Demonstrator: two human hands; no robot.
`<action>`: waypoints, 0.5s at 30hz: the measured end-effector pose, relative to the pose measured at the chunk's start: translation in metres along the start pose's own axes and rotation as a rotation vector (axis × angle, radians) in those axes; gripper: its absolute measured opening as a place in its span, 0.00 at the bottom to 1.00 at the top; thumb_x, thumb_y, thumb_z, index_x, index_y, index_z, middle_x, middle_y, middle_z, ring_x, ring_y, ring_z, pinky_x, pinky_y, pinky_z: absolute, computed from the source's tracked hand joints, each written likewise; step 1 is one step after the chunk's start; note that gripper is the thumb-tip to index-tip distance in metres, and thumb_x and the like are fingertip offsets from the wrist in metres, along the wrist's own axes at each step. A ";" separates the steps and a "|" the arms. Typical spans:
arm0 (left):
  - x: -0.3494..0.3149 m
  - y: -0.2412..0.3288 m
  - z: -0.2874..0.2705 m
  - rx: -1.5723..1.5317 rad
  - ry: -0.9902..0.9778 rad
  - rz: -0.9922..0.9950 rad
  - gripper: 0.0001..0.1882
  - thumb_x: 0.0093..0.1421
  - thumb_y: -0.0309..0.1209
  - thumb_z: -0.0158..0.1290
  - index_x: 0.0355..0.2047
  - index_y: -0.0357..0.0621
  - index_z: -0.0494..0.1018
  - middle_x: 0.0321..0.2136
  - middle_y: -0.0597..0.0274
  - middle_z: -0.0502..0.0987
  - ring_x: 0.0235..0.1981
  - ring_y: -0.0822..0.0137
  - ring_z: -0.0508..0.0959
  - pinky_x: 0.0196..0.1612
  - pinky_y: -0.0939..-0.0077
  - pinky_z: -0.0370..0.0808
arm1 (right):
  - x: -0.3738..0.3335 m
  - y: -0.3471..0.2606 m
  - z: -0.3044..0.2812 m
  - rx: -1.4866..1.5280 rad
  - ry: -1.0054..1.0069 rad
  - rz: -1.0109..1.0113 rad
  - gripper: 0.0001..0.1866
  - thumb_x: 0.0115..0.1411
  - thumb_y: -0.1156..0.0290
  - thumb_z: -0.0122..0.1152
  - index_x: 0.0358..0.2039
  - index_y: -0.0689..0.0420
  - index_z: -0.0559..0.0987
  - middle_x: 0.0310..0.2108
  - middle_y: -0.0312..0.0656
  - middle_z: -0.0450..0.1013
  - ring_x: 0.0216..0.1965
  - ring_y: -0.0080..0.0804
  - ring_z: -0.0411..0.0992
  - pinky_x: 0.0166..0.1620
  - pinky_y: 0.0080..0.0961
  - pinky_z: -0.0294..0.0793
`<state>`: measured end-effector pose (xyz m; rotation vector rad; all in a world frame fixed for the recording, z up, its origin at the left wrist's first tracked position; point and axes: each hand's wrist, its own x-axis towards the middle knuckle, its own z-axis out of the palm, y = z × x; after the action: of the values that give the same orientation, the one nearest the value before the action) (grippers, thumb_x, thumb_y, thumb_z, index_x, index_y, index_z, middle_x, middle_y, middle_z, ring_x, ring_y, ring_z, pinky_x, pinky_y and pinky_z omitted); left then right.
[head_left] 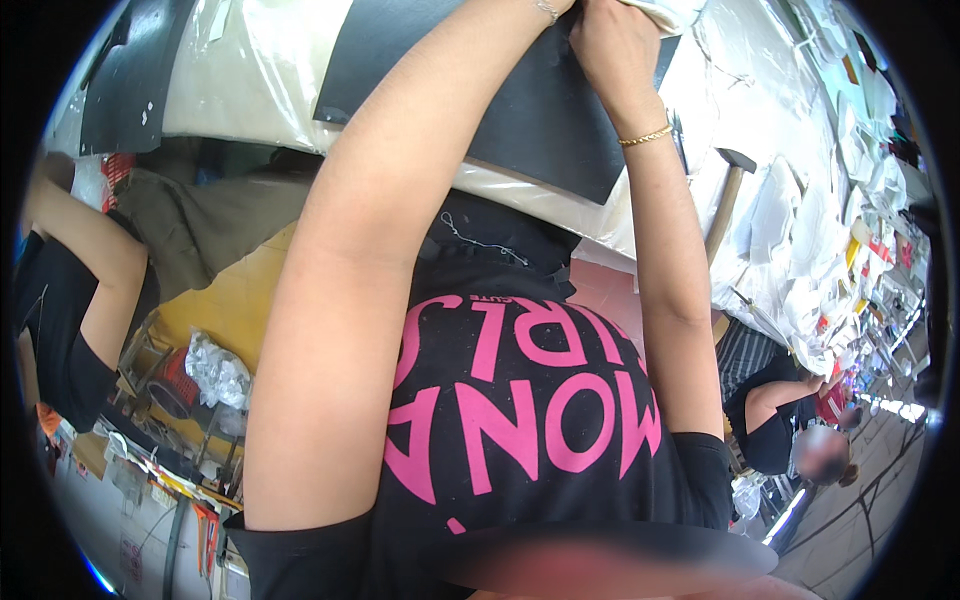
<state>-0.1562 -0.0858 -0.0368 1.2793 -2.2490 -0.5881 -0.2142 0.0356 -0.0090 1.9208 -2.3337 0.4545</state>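
Observation:
At the top edge, my right hand (615, 48) is closed like a fist, a gold bracelet at its wrist. A whitish piece of material (657, 12) sticks out beside its knuckles, partly cut off by the frame. My left hand (563, 5) meets it there, but only a sliver by the silver bracelet shows and its fingers are hidden. Both hands are over a black board (545, 120) lying on a table (250, 80) covered in clear plastic. To the right of my right forearm lies a hammer (727, 205) with a wooden handle and dark head.
White, flat shaped pieces (785, 215) are heaped along the table's right side. A second black board (135, 75) lies at the left. One co-worker's arm (95, 245) is at the far left; another person (775, 420) sits at the right. A clear plastic bag (215, 370) is on the lower left.

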 end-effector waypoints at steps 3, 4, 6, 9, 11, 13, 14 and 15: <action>-0.001 -0.002 -0.002 -0.003 0.031 0.004 0.12 0.56 0.27 0.48 0.32 0.31 0.79 0.33 0.36 0.79 0.37 0.44 0.81 0.42 0.56 0.78 | 0.000 -0.002 -0.001 -0.047 0.046 -0.045 0.11 0.52 0.79 0.52 0.36 0.65 0.77 0.28 0.54 0.75 0.32 0.48 0.76 0.36 0.41 0.73; -0.002 -0.001 -0.003 -0.009 0.076 0.007 0.12 0.56 0.27 0.48 0.32 0.31 0.79 0.32 0.36 0.79 0.37 0.44 0.81 0.42 0.56 0.78 | 0.001 -0.004 0.001 -0.089 0.100 -0.073 0.11 0.52 0.79 0.52 0.36 0.65 0.77 0.29 0.55 0.75 0.33 0.47 0.76 0.37 0.41 0.73; -0.004 0.000 -0.006 -0.024 0.084 -0.007 0.11 0.56 0.26 0.48 0.31 0.32 0.79 0.32 0.37 0.79 0.37 0.44 0.81 0.42 0.55 0.78 | 0.003 -0.005 0.005 -0.212 0.343 -0.163 0.12 0.54 0.78 0.49 0.38 0.64 0.77 0.34 0.55 0.75 0.39 0.46 0.75 0.44 0.44 0.71; -0.014 -0.002 -0.014 0.055 -0.042 0.052 0.10 0.55 0.25 0.48 0.28 0.33 0.79 0.31 0.38 0.79 0.35 0.44 0.81 0.41 0.54 0.77 | 0.003 -0.006 0.010 -0.063 0.348 -0.165 0.13 0.56 0.76 0.48 0.40 0.63 0.77 0.38 0.55 0.75 0.43 0.48 0.74 0.48 0.46 0.69; -0.024 -0.013 -0.023 0.236 -0.088 0.274 0.10 0.53 0.25 0.48 0.26 0.32 0.79 0.31 0.38 0.79 0.34 0.43 0.80 0.40 0.53 0.76 | 0.002 -0.005 0.011 0.015 0.310 -0.119 0.13 0.55 0.76 0.49 0.39 0.63 0.77 0.37 0.54 0.75 0.42 0.48 0.74 0.47 0.46 0.69; -0.020 -0.020 -0.026 0.213 0.117 0.433 0.10 0.50 0.25 0.50 0.23 0.30 0.78 0.27 0.36 0.78 0.32 0.41 0.79 0.39 0.53 0.76 | 0.002 -0.003 0.009 0.009 0.281 -0.103 0.12 0.55 0.76 0.49 0.37 0.63 0.78 0.36 0.54 0.75 0.41 0.47 0.75 0.45 0.45 0.70; -0.014 -0.023 -0.026 0.154 0.091 0.416 0.10 0.50 0.26 0.50 0.23 0.29 0.78 0.27 0.35 0.78 0.32 0.41 0.79 0.38 0.52 0.75 | 0.002 -0.001 0.008 -0.034 0.264 -0.111 0.12 0.55 0.76 0.50 0.37 0.64 0.78 0.35 0.54 0.76 0.40 0.47 0.75 0.44 0.45 0.71; -0.005 -0.026 -0.025 0.097 0.067 0.396 0.11 0.50 0.26 0.50 0.23 0.28 0.78 0.26 0.34 0.78 0.31 0.40 0.79 0.38 0.52 0.75 | 0.003 -0.001 0.008 -0.076 0.248 -0.121 0.11 0.55 0.76 0.50 0.36 0.64 0.79 0.34 0.54 0.76 0.39 0.47 0.75 0.43 0.44 0.71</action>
<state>-0.1219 -0.0970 -0.0331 0.8436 -2.4067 -0.2883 -0.2128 0.0302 -0.0152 1.8414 -2.0396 0.5494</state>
